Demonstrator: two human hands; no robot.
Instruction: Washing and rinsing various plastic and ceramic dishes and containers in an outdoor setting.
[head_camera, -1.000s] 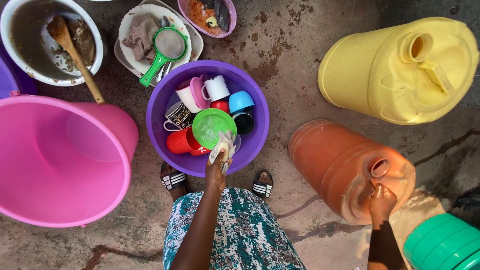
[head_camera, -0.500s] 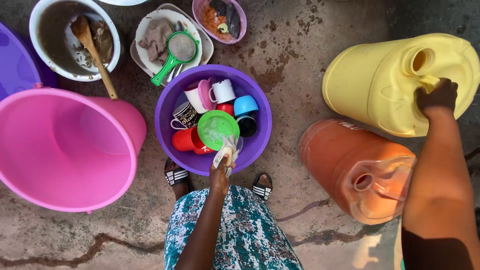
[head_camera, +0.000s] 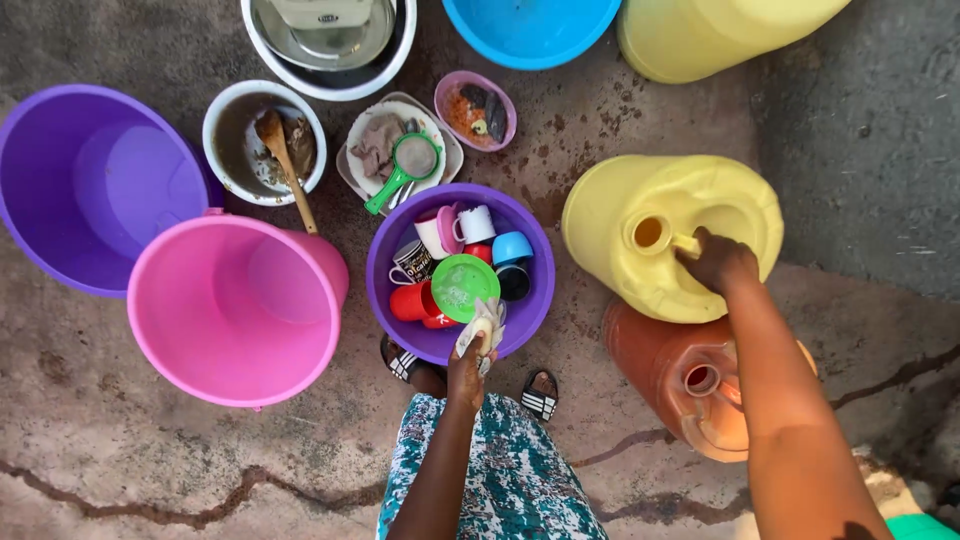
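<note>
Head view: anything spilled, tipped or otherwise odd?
The orange jerrycan lies on its side with its cap off, and the concrete floor beside it shows dark wet streaks. The yellow jerrycan, gripped by the right hand, is uncapped too. The left hand holds a sponge over the purple basin.

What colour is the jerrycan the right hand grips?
Yellow jerrycan, gripped by the right hand; head view.

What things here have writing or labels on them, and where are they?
Printed mug: in the purple basin, left side among the cups; dark with pale lettering and a white handle.
Metal lid: in the white bowl at the top; shiny grey with a small dark mark, too small to make out.
No packages, signs or screens show.
</note>
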